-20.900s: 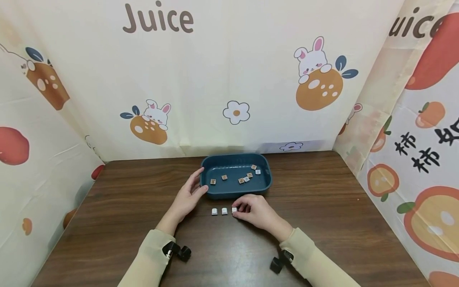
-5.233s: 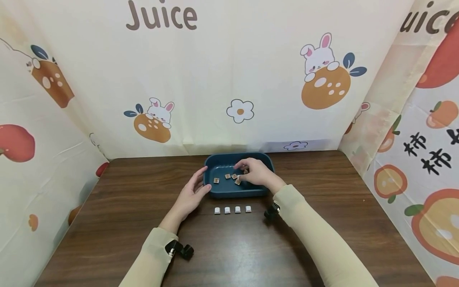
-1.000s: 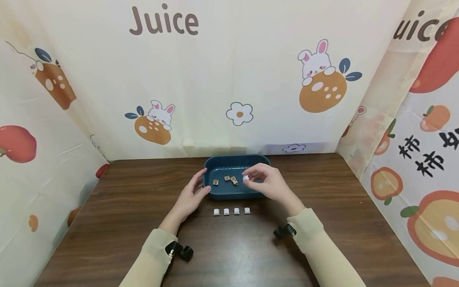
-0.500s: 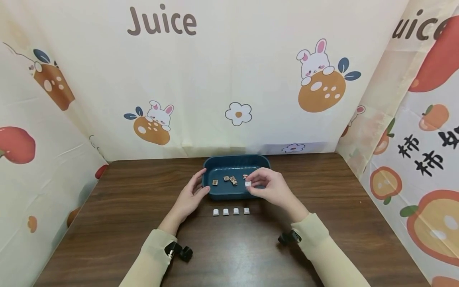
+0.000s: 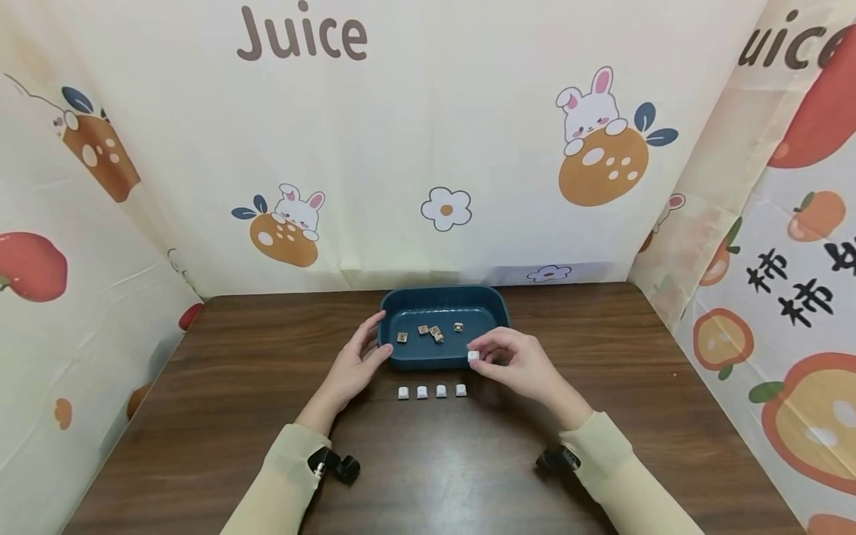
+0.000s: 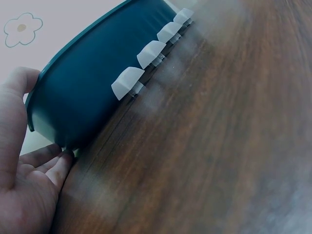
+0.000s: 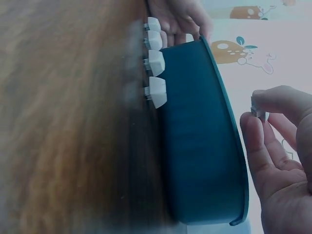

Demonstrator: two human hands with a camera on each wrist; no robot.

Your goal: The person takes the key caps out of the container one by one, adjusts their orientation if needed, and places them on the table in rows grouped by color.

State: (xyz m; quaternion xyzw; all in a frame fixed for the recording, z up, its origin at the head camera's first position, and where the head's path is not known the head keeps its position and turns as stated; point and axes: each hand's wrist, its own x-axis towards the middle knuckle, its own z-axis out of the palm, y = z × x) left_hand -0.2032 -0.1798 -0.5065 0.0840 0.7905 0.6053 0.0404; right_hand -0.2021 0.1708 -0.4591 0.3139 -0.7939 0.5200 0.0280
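Right hand: grip pinching a white keycap, by the front right of the blue tray. Left hand: grip spread, touching the tray's left end. Four white keycaps in a row on the counter; brown caps inside the tray, markings too small for me to read. Back cloth says "Juice"; right-hand cloth, "柿柿".

Place: cloth-walled tabletop booth, apparently for recording; type of room beyond it cannot be told. Clock face laid over head view. Back cloth at 12 o'clock, left cloth at 9, right cloth at 3, enclosing a dark wood-grain table at 6. Prints: "Juice" lettering at 11, cartoon rabbit at 2, black characters at 3. Recording evidence: black wrist-worn devices at 7 and 5.
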